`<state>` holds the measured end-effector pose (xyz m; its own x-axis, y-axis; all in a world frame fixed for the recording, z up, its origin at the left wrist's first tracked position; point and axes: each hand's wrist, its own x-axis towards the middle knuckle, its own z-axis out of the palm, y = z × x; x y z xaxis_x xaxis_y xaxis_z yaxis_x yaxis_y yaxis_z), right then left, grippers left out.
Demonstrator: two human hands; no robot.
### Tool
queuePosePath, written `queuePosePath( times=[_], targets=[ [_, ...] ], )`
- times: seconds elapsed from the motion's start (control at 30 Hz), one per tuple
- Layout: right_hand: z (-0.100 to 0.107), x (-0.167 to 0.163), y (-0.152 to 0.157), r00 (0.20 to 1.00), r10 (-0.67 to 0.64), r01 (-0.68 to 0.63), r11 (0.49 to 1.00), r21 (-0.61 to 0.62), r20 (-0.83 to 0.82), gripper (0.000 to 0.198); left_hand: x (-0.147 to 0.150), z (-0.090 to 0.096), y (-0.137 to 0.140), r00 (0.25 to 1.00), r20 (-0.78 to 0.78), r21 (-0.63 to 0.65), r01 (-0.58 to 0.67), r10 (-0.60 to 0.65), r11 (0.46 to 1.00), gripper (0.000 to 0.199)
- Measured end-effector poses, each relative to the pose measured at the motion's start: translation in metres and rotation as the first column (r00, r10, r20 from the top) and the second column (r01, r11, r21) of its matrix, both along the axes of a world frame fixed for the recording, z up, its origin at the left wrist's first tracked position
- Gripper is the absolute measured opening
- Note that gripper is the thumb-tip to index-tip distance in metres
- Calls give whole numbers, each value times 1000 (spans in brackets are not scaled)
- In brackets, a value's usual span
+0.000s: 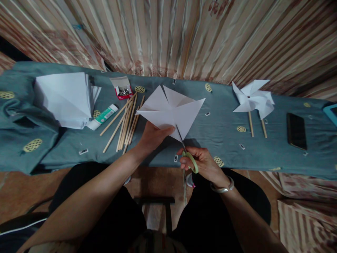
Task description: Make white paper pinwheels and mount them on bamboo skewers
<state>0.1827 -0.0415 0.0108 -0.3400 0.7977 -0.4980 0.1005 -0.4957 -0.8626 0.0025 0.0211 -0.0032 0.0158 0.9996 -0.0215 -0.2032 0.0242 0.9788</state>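
White paper [171, 113] hides most fingers of the left hand [154, 136].

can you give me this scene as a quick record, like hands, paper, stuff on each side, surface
left hand: holds the paper, thumb on top
right hand: holds scissors by the handles
paper: white, slit at three corners; scissors at the near corner
left side: paper stack, green-and-white tube, wooden sticks, open box of small metal pieces
right side: two white pinwheels on sticks, phone
surface: blue-green patterned cloth
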Motion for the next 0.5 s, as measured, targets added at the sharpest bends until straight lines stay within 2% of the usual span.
queuePosePath(
  times=[0.3, 0.5],
  targets=[
    [-2, 0, 2, 1000, 25, -26, 999, 44, 13, 44, 2, -2, -1, 1000, -23, -26, 8, -9, 1000, 30],
    [-4, -1, 2, 1000, 3, -3, 997, 71, 4, 45, 4, -2, -6, 999, 17, -70, 38, -37, 997, 28]
  ],
)
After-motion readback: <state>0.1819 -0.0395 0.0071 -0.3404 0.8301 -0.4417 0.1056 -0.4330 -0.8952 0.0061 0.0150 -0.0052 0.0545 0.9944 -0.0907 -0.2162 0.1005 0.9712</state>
